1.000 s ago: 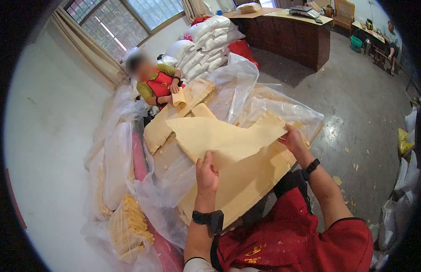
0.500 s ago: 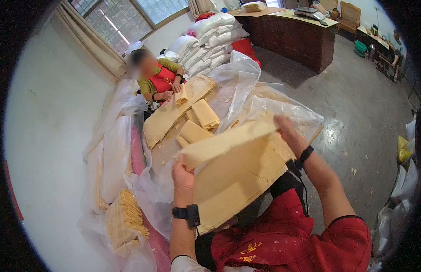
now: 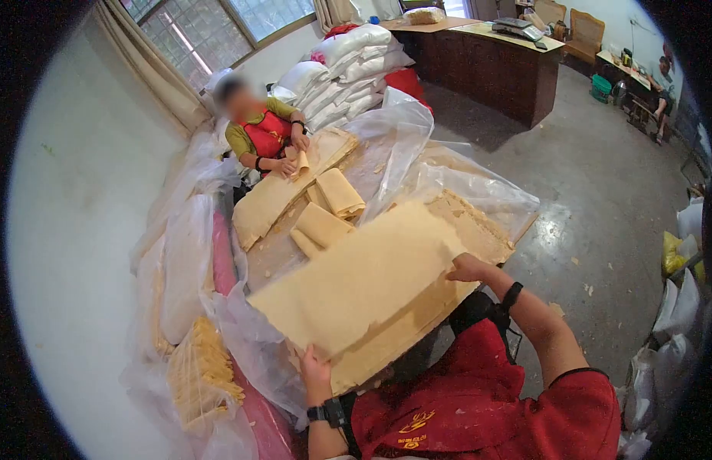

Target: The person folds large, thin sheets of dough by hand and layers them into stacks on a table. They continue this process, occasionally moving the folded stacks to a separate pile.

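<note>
A wide, thin yellowish sheet [image 3: 363, 276] spans the space between my two hands, above a stack of similar sheets [image 3: 386, 349]. Its near left edge is pinched in my left hand [image 3: 316, 369]. My right hand [image 3: 469, 268] grips the sheet's right end. Beyond the sheet lie a folded piece [image 3: 322, 227] and another folded piece [image 3: 340, 192]. Across the work surface a co-worker [image 3: 268, 134] has both hands on a small rolled piece [image 3: 298, 162], over a long stack of sheets [image 3: 271, 201].
Clear plastic film [image 3: 406, 130] drapes over the work surface. At the left, a plastic bag [image 3: 206, 376] holds yellow folded pieces. White sacks [image 3: 363, 69] are piled at the back, beside a dark wooden desk [image 3: 494, 73]. Another person [image 3: 662, 88] sits far right.
The sheet between my hands has come down and towards me, and now shows its broad face. Both my hands have moved lower. The co-worker's hands have shifted slightly around the rolled piece.
</note>
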Available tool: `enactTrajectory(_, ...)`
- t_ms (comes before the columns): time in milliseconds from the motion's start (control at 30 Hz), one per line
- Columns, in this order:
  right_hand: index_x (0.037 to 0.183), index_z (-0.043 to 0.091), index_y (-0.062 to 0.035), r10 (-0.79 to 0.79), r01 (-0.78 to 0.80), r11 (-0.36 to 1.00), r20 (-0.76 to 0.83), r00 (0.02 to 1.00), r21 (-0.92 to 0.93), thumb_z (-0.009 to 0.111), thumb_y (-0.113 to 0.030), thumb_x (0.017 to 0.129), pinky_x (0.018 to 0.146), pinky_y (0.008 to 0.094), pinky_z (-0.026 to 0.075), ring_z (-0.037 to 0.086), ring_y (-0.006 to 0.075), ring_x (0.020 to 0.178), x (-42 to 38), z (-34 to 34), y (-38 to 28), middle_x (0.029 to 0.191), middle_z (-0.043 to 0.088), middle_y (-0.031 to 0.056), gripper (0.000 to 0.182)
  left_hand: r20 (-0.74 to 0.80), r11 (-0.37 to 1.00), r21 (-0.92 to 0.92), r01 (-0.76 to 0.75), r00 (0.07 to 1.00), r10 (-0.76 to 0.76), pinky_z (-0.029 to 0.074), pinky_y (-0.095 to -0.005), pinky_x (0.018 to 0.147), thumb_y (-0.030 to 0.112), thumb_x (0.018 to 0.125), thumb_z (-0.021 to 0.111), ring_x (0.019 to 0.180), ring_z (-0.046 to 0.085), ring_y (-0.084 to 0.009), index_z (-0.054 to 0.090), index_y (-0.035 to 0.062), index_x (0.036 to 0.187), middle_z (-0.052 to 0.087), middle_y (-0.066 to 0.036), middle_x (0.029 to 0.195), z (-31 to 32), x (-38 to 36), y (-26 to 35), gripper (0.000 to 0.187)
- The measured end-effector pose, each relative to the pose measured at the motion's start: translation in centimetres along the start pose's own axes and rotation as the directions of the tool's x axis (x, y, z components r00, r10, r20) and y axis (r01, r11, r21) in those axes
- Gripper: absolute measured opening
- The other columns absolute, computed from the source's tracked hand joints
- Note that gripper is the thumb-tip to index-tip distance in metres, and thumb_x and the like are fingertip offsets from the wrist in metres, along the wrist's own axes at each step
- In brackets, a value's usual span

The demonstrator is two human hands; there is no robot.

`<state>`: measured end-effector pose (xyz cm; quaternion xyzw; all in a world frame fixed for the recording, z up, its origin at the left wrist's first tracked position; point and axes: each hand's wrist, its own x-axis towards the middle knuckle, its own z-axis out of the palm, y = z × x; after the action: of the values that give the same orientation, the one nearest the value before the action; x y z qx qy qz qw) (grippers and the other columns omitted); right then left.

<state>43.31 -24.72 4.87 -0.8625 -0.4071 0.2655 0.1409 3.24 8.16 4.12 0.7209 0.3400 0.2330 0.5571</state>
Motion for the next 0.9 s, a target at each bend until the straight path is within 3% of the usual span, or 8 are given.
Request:
enactTrajectory(67, 0.108, 0.063, -0.0023, -0.271, 0.182, 0.936, -0.287, 0.919, -0.3, 0.063, -0.023, 0.076, 0.086, 0.0409, 0.047, 0.056, 0.0349, 0.105, 1.8, 3.7, 4.0, 0.118, 0.058, 0.0215, 0.038, 0.149, 0.841, 0.479, -0.252, 0.967, 0.206, 0.052, -0.0371, 0.079, 0.012, 0.087, 0.057, 0.093, 0.062, -0.0278, 0.054, 0.0006, 0.112, 0.061, -0.01, 0.105, -2.2, -1.6, -5.3, 0.028)
enactTrajectory(233, 0.09, 0.058, -0.002, -0.052, -0.037, 0.993, -0.682, 0.729, -0.115, 0.056, -0.014, 0.08, 0.081, 0.0433, 0.047, 0.054, 0.0355, 0.091, 1.4, 3.1, 2.4, 0.091, 0.055, 0.0159, 0.016, -0.101, 0.997, 0.045, 0.061, 0.993, -0.056, 0.052, -0.0389, 0.076, 0.018, 0.087, 0.054, 0.091, 0.062, -0.0269, 0.054, 0.0025, 0.112, 0.06, -0.01, 0.103, -0.4, -5.3, -2.7, 0.029)
enactTrajectory(400, 0.086, 0.057, -0.0019, -0.018, -0.103, 0.984, -0.664, 0.748, -0.143, 0.056, -0.015, 0.081, 0.077, 0.0435, 0.047, 0.054, 0.0353, 0.089, 1.7, 2.6, 1.6, 0.09, 0.054, 0.0161, 0.014, -0.186, 0.999, 0.016, 0.036, 0.982, -0.032, 0.053, -0.0397, 0.074, 0.02, 0.088, 0.052, 0.089, 0.061, -0.0246, 0.054, 0.0024, 0.109, 0.06, -0.009, 0.101, 0.0, -4.5, -5.2, 0.027)
enactTrajectory(500, 0.087, 0.057, -0.0021, -0.03, -0.114, 0.974, -0.611, 0.791, -0.194, 0.055, -0.012, 0.081, 0.075, 0.0429, 0.048, 0.056, 0.0348, 0.086, 2.4, 2.3, 1.6, 0.088, 0.055, 0.0165, 0.012, -0.153, 0.83, -0.487, 0.272, 0.909, -0.388, 0.053, -0.0382, 0.072, 0.021, 0.089, 0.052, 0.089, 0.061, -0.0231, 0.054, 0.0029, 0.108, 0.06, -0.009, 0.101, 0.3, -4.8, -3.5, 0.027)
enactTrajectory(567, 0.087, 0.057, -0.0027, -0.039, -0.118, 0.964, -0.565, 0.824, -0.239, 0.054, -0.011, 0.082, 0.073, 0.0424, 0.049, 0.058, 0.0342, 0.083, 3.1, 2.3, 1.4, 0.087, 0.056, 0.0165, 0.01, -0.197, 0.985, 0.171, 0.033, 0.98, 0.002, 0.053, -0.0354, 0.07, 0.022, 0.089, 0.052, 0.088, 0.062, -0.0221, 0.054, 0.0034, 0.108, 0.06, -0.009, 0.1, 0.0, -5.3, -4.8, 0.027)
enactTrajectory(667, 0.09, 0.056, -0.0009, 0.125, -0.217, 0.971, -0.556, 0.821, -0.101, 0.053, -0.012, 0.08, 0.076, 0.0438, 0.049, 0.059, 0.0369, 0.087, 3.5, 1.6, -0.3, 0.092, 0.059, 0.0188, 0.015, -0.133, 0.957, -0.268, 0.111, 0.98, -0.151, 0.052, -0.0347, 0.068, 0.022, 0.09, 0.052, 0.088, 0.062, -0.0214, 0.054, 0.0043, 0.107, 0.06, -0.008, 0.099, 0.0, -4.7, -5.7, 0.026)
enactTrajectory(800, 0.084, 0.061, -0.0024, 0.246, -0.288, 0.958, -0.513, 0.822, -0.003, 0.055, -0.015, 0.078, 0.074, 0.0432, 0.05, 0.061, 0.0363, 0.086, 3.2, 1.4, 0.7, 0.089, 0.062, 0.0197, 0.015, -0.224, 0.997, 0.039, -0.065, 0.972, 0.072, 0.052, -0.0351, 0.07, 0.022, 0.09, 0.052, 0.088, 0.061, -0.0217, 0.054, 0.0025, 0.107, 0.06, -0.009, 0.098, 0.4, -5.5, -4.6, 0.026)
enactTrajectory(900, 0.08, 0.063, -0.0038, 0.215, -0.242, 0.97, -0.493, 0.843, 0.008, 0.055, -0.015, 0.076, 0.072, 0.0426, 0.05, 0.062, 0.0364, 0.084, 1.5, 1.4, 2.2, 0.085, 0.064, 0.0188, 0.014, -0.132, 0.81, -0.544, 0.219, 0.931, -0.341, 0.051, -0.0337, 0.072, 0.02, 0.09, 0.051, 0.087, 0.061, -0.0213, 0.054, 0.0, 0.107, 0.06, -0.009, 0.098, -0.3, -3.3, -8.4, 0.027)
